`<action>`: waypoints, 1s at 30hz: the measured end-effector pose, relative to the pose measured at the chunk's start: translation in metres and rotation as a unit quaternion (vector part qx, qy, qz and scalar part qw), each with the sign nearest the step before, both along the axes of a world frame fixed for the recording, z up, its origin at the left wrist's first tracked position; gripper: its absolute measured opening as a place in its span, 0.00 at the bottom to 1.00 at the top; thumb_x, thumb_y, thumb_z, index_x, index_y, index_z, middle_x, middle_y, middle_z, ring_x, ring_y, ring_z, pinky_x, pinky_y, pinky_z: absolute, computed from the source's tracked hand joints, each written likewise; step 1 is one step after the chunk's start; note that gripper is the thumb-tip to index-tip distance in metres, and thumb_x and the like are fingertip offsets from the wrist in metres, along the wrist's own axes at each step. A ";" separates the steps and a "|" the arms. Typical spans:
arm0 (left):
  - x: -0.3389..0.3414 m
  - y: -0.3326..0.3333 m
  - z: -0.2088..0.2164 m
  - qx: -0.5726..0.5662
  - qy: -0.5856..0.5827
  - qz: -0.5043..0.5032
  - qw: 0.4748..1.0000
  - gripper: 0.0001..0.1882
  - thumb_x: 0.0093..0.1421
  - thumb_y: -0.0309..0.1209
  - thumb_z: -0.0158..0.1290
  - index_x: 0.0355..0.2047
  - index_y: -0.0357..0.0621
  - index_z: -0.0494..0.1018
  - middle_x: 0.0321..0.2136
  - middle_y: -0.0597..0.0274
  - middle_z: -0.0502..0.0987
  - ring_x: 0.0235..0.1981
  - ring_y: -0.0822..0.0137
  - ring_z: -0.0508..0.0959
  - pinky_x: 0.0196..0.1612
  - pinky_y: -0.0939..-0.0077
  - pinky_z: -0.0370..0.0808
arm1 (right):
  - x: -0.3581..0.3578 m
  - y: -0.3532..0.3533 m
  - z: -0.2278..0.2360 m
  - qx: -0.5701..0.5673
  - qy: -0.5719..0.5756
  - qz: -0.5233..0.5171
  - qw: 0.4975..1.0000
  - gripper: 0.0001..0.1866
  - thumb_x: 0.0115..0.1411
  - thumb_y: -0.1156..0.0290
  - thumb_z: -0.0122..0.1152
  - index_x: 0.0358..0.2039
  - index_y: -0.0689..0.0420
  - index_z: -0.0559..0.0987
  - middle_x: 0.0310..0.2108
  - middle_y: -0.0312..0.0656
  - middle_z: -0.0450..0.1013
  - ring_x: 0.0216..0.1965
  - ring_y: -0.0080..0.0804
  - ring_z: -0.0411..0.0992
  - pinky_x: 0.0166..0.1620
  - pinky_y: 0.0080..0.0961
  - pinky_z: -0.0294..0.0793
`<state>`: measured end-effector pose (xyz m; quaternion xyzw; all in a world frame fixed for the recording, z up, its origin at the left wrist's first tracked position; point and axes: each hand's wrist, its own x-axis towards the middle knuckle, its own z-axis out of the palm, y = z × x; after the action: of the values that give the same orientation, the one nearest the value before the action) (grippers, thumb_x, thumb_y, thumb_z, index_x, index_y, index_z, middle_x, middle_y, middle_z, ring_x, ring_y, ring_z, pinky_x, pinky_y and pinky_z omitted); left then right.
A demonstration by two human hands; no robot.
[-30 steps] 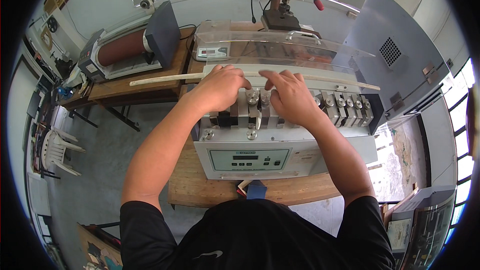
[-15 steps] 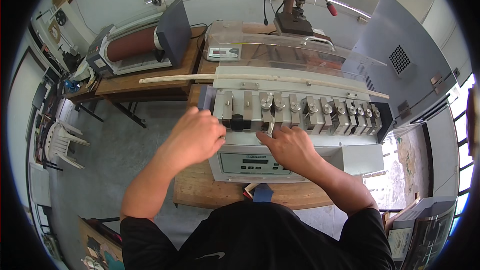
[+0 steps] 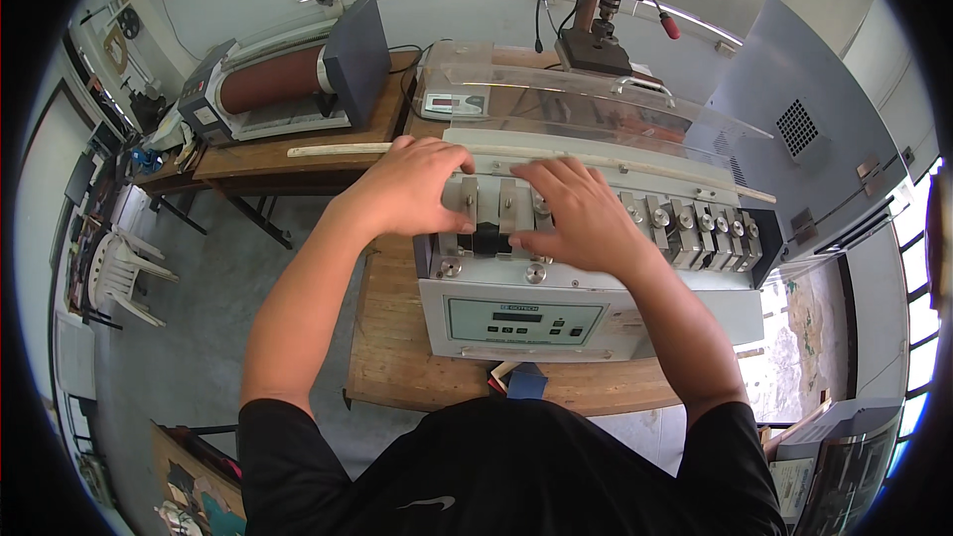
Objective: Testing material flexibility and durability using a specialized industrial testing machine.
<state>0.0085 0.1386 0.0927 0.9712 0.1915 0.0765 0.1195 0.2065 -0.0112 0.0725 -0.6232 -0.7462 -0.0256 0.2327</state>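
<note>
Workshop floor (image 3: 248, 328), grey, surrounds a wooden table (image 3: 392, 357) that bears the bench machine (image 3: 586, 285), taken here as landmark. Left of the machine, on another table, stands a unit with a red-brown drum (image 3: 273, 84); behind the machine stands a drill press (image 3: 601, 40). A clear cover (image 3: 586, 89) is raised at the machine's rear. A long pale rod (image 3: 338, 150) lies across the back of the machine, its left end reaching past it.

Items under handling: the leftmost clamp (image 3: 470, 201) and second clamp (image 3: 507, 201), both at the left end of the machine's top, with a black piece (image 3: 486, 238) between them. Further clamps (image 3: 685, 221) line the machine's right part.

Left hand (image 3: 412, 184): fingers and thumb arched about the leftmost clamp; whether they press on it cannot be told. Right hand (image 3: 591, 213): blurred, fingers spread, thumb parted from them beside the second clamp, no grasp seen.

Assessment: the step in hand appears to be positioning both hands at this clamp pair. The next move would call for firm, even finger contact on both clamps, clear of the neighbouring knobs.
</note>
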 end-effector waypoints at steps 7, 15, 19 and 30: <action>0.024 0.004 -0.011 -0.009 0.106 -0.035 0.994 0.48 0.37 0.51 0.72 0.55 0.41 0.66 0.46 0.53 0.77 0.53 0.57 0.73 0.58 0.66 0.61 | 0.002 0.034 -0.010 -0.162 -0.037 -0.011 0.986 0.51 0.41 0.48 0.74 0.63 0.57 0.64 0.56 0.47 0.71 0.59 0.43 0.66 0.57 0.47 0.61; 0.022 0.008 -0.017 -0.036 0.113 -0.020 0.993 0.48 0.37 0.45 0.72 0.57 0.42 0.64 0.49 0.53 0.75 0.55 0.57 0.72 0.60 0.66 0.59 | 0.001 0.036 -0.019 -0.188 -0.032 -0.029 0.981 0.51 0.42 0.49 0.73 0.64 0.56 0.62 0.55 0.47 0.71 0.58 0.44 0.66 0.58 0.47 0.62; 0.024 0.008 -0.013 -0.058 0.130 -0.015 0.990 0.49 0.36 0.42 0.73 0.59 0.43 0.62 0.52 0.53 0.74 0.57 0.55 0.70 0.63 0.65 0.56 | 0.002 0.036 -0.019 -0.196 -0.026 -0.036 0.980 0.52 0.42 0.49 0.74 0.64 0.55 0.62 0.56 0.48 0.70 0.59 0.44 0.66 0.59 0.44 0.60; -0.024 -0.020 0.002 0.043 -0.039 -0.019 0.998 0.46 0.37 0.40 0.73 0.57 0.44 0.66 0.52 0.55 0.73 0.58 0.55 0.68 0.63 0.63 0.56 | -0.018 -0.018 0.013 0.013 0.006 0.015 1.000 0.45 0.40 0.55 0.76 0.60 0.54 0.69 0.54 0.47 0.69 0.56 0.45 0.65 0.59 0.42 0.59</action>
<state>-0.0152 0.1185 0.0947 0.9752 0.1645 0.1205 0.0865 0.1881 -0.0291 0.0860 -0.6093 -0.7535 -0.0280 0.2454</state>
